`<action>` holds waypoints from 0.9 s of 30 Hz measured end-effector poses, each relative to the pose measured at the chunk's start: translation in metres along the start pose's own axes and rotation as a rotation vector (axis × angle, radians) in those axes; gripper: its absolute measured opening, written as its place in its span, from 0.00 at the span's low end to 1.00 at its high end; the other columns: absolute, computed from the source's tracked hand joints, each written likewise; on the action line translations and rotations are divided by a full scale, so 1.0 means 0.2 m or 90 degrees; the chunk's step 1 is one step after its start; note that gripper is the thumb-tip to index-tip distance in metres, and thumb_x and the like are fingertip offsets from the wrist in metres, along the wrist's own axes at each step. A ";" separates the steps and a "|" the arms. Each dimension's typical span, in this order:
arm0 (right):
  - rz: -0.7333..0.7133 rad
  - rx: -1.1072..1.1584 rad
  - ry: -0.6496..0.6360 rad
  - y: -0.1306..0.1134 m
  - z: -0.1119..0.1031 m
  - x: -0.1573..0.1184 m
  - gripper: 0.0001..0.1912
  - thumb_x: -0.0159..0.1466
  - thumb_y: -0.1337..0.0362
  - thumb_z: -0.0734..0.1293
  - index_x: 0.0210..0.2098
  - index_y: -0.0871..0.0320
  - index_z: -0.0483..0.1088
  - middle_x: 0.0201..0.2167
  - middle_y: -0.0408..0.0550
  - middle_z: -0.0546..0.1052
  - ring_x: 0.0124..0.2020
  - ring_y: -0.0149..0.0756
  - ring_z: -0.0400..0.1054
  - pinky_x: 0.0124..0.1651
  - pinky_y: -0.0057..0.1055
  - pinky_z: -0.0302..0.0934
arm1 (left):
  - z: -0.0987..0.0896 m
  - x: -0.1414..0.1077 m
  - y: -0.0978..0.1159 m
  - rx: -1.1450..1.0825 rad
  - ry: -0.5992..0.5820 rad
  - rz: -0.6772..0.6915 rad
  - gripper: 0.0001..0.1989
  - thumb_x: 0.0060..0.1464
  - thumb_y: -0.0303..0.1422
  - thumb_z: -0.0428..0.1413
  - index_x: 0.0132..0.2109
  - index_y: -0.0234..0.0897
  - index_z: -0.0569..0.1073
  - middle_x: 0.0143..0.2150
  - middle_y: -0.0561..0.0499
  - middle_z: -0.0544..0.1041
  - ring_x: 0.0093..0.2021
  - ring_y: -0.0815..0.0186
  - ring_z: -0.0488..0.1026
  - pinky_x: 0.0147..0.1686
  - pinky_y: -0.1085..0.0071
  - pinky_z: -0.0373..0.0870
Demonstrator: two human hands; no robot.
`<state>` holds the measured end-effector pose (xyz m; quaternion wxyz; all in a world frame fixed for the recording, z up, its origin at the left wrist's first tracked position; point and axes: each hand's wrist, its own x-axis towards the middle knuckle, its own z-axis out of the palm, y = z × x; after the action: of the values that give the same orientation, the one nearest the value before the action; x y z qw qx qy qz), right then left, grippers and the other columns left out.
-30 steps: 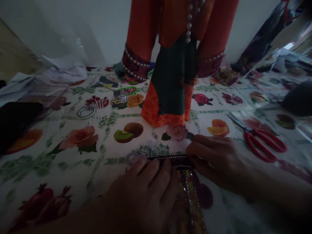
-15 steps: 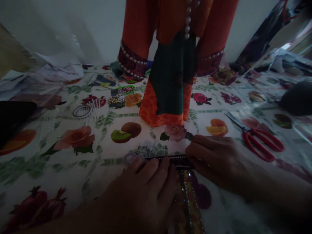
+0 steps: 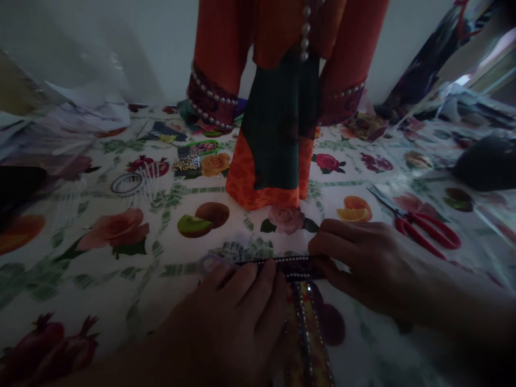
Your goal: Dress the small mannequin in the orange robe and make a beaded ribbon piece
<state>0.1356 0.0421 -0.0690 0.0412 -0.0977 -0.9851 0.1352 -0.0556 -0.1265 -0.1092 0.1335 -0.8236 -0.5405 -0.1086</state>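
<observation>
A dark strip edged with two rows of small white beads [image 3: 296, 266] lies across the tablecloth, between my two hands. My left hand [image 3: 245, 317] rests flat on its left part, fingers stretched over the fabric. At the strip's right end, my right hand [image 3: 355, 255] has its fingers pinched together on it; the fingertips are partly hidden. Below the strip runs a yellowish patterned band with glittering bead lines [image 3: 310, 333], partly covered by my left hand. A pale ring-shaped thing [image 3: 212, 262] shows just beyond my left fingers.
An orange and green doll-sized garment with pearl trim [image 3: 278, 123] stands ahead. Red-handled scissors [image 3: 427, 228] lie at the right. Strings of white beads [image 3: 151, 183], a round ring [image 3: 127, 184] and small bead packets [image 3: 187, 164] sit at the left. A dark rounded object [image 3: 487, 164] is far right.
The view has shifted slightly, so the things on the table appear a little further left. Both hands keep nearly the same place on the strip.
</observation>
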 end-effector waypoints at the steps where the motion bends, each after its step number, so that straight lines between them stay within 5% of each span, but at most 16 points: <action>1: 0.002 0.005 -0.006 0.00 -0.01 0.00 0.08 0.72 0.66 0.59 0.40 0.58 0.69 0.32 0.45 0.70 0.28 0.31 0.61 0.30 0.31 0.51 | 0.00 0.00 -0.01 0.002 0.001 0.004 0.17 0.68 0.36 0.47 0.55 0.32 0.74 0.54 0.43 0.79 0.47 0.55 0.76 0.44 0.55 0.68; 13: 0.005 0.065 -0.043 0.01 0.04 0.00 0.11 0.71 0.69 0.58 0.48 0.57 0.70 0.37 0.46 0.72 0.32 0.32 0.65 0.31 0.32 0.53 | 0.01 -0.01 -0.01 0.002 0.016 0.020 0.19 0.70 0.34 0.41 0.54 0.33 0.74 0.51 0.44 0.80 0.47 0.55 0.75 0.45 0.56 0.65; 27: 0.007 0.057 -0.028 -0.01 0.01 0.02 0.07 0.71 0.68 0.60 0.41 0.59 0.70 0.37 0.46 0.70 0.31 0.31 0.63 0.32 0.32 0.55 | 0.02 -0.01 -0.02 -0.003 0.021 0.018 0.20 0.71 0.34 0.39 0.53 0.35 0.74 0.48 0.47 0.81 0.45 0.56 0.75 0.45 0.57 0.63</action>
<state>0.1301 0.0398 -0.0706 0.0235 -0.0983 -0.9782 0.1814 -0.0593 -0.1246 -0.1136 0.1419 -0.8295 -0.5263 -0.1213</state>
